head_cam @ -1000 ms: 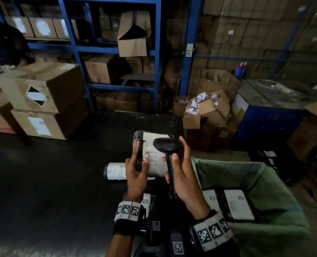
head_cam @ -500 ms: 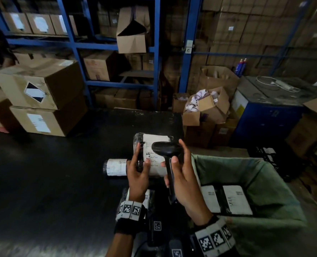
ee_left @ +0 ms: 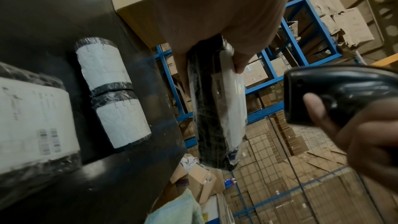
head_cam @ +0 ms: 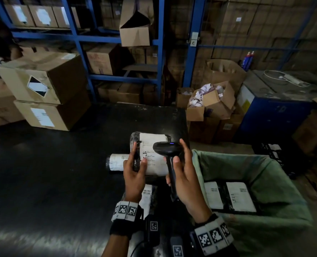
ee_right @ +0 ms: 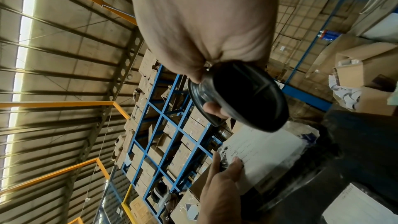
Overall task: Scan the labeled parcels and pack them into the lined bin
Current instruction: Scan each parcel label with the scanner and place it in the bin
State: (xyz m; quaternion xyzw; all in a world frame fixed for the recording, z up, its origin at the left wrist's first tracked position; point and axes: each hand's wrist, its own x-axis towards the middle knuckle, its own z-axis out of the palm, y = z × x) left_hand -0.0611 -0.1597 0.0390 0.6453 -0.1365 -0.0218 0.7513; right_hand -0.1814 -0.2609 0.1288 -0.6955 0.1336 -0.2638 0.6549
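Observation:
My left hand grips a black-wrapped parcel by its left edge, thumb on the white label, tilted up over the black table. My right hand holds a black barcode scanner by its handle, head just in front of the label. From the left wrist the parcel shows edge-on, with the scanner to its right. The right wrist view has the scanner above the label. The green-lined bin at right holds labeled parcels.
A labeled cylindrical parcel lies on the table behind my left hand, and another parcel lies under my left wrist. Stacked cardboard boxes stand at the table's far left. Blue shelving and open cartons stand beyond.

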